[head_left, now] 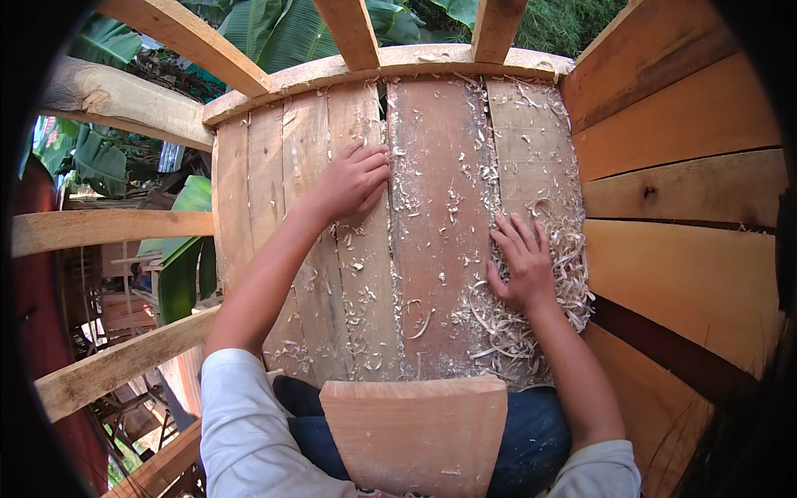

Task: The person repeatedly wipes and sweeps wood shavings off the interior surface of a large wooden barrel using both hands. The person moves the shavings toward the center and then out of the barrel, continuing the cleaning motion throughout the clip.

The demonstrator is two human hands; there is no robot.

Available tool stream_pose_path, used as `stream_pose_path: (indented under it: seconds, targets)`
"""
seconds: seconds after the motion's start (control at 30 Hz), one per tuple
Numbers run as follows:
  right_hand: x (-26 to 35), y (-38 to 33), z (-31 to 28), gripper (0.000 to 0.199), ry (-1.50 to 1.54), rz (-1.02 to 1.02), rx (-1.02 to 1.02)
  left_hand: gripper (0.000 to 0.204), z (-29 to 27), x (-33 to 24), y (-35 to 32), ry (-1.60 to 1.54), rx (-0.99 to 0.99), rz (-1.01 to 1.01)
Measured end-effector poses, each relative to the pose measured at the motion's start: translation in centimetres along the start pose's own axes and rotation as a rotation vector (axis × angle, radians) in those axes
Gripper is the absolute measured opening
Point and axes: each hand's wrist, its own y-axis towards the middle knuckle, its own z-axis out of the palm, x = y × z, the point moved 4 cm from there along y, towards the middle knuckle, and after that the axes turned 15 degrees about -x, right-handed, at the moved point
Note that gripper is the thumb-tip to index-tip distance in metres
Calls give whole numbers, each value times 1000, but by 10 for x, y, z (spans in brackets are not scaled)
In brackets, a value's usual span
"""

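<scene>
My left hand [359, 181] rests low on the wooden plank floor [440, 216], near the seam beside the reddish middle plank. Its fingers are curled together, and the thumb side and whatever may be under them are hidden. My right hand [523, 261] lies open, fingers stretched out, at the edge of a heap of curled wood shavings [569, 274]; no tool is in it. Loose shavings are scattered over most of the planks. In front of my body a pale, tapering wooden board [415, 436] stands tilted across my lap, touched by neither hand.
Slatted orange-brown boards [681, 183] form a wall on the right. A curved wooden rail [415, 60] edges the far side, with posts rising from it. Spaced wooden bars [116, 231] run along the left, and banana leaves [278, 33] show beyond.
</scene>
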Motion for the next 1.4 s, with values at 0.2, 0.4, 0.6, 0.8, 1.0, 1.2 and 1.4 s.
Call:
stream_pose_path:
  seconds: [0.2, 0.4, 0.6, 0.8, 1.0, 1.2, 1.4]
  targets:
    - [0, 0, -1, 49, 0, -2, 2, 10, 15, 41, 24, 16, -34, -130]
    - [1, 2, -2, 48, 3, -3, 10, 15, 22, 62, 32, 44, -146, -255]
    - [-1, -3, 0, 48, 0, 4, -2, 26, 1, 51, 35, 242, -208, -442]
    - [2, 1, 1, 47, 8, -2, 2, 55, 30, 41, 19, 169, -68, -553]
    - [1, 7, -2, 30, -15, -15, -41, 68, 17, 37, 8, 121, -119, -701]
    - [-12, 77, -13, 26, 224, 233, -165, 66, 10, 44, -67, 279, -209, -653]
    - [-117, 177, 41, 63, -206, 386, -337, 57, 4, 31, -53, 292, -192, -665]
